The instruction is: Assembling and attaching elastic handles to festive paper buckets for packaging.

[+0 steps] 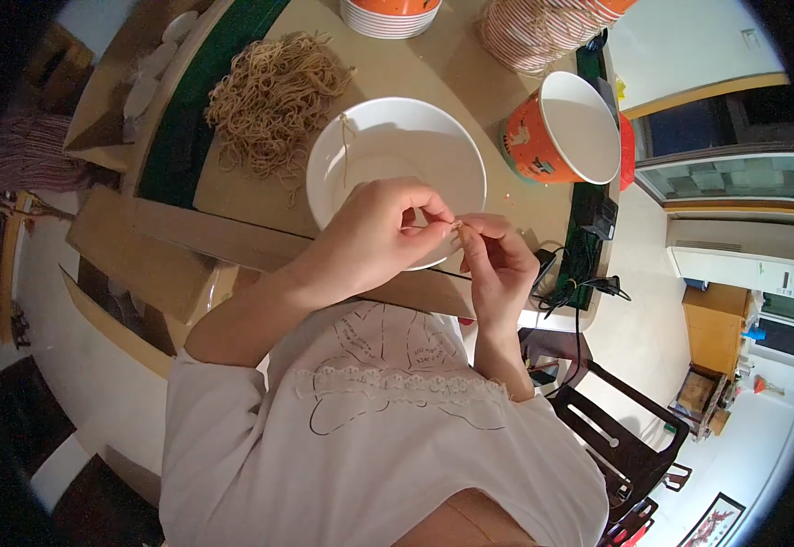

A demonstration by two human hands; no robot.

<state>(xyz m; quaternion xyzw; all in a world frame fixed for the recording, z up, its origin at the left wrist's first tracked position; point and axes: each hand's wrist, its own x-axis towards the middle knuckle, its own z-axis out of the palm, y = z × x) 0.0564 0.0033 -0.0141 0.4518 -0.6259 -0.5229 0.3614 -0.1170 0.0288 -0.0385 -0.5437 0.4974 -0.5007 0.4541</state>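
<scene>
Both of my hands meet over the near rim of a white round bowl [424,132]. My left hand [365,232] is closed, thumb and forefinger pinching a thin bit of tan twine [456,226]. Against those fingertips, my right hand [499,260] pinches the same bit of twine. Whether it is knotted there is too small to tell. Inside the bowl lies a loose strand [345,150], its upper end reaching the far left rim. A tangled heap of tan twine [278,105] rests on the table left of the bowl.
An orange paper tub [529,137] with a white inside leans at the right. Farther back are another orange-and-white tub [390,20] and a striped, twine-wrapped stack [529,36]. Black cables with a plug [588,283] hang by the table's right edge. Cardboard boxes [146,246] stand at left.
</scene>
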